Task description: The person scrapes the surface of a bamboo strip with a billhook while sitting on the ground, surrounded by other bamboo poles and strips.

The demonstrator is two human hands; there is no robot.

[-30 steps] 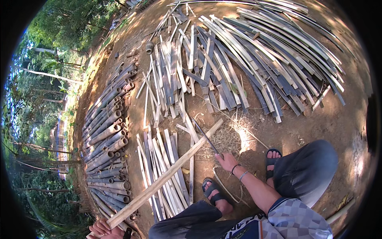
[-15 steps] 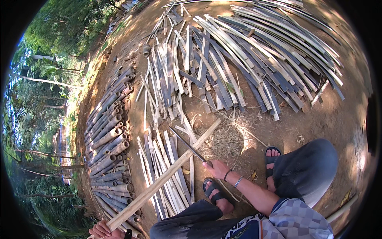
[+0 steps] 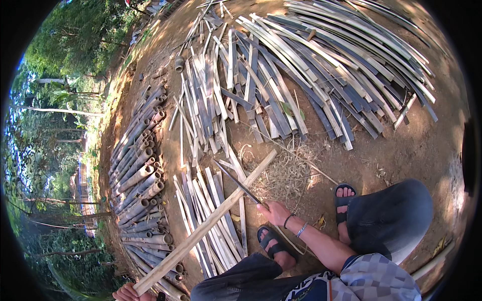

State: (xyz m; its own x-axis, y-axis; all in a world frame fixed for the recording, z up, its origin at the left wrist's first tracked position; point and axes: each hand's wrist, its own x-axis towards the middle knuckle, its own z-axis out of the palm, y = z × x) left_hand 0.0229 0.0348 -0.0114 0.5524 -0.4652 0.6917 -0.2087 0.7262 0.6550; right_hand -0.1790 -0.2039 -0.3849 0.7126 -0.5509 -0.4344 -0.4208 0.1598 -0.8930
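Head view, only one. Knife (image 3: 229, 173) has slid down along the pale strip (image 3: 201, 229) compared with a second ago: blade crossed near the far end, now crosses further back toward the left hand (image 3: 129, 292). Against half a second ago, barely any shift. Looks like a shaving pass partway along, or a pause within it; judgement only, and whether the edge bites or just rests on the strip is too small to tell.

Right hand (image 3: 274, 213) closed around the knife handle, blade pointing up-left, away from the body. Left hand gripping the near end of the strip, partly cut off by the frame's lower edge. Strip runs slantwise from there up to the middle, far end free.

Around: small bundle of strips (image 3: 227, 236) under the held strip; large strip pile (image 3: 331, 80) ahead and right; bamboo poles (image 3: 145, 173) stacked left; shavings (image 3: 286, 175) on the dirt just beyond the far end.

In the way: left foot (image 3: 273, 246) is just below the right hand in view, left leg (image 3: 236, 281) near the strip; both could limit a longer pull. Right foot (image 3: 343, 208) well apart from the blade.
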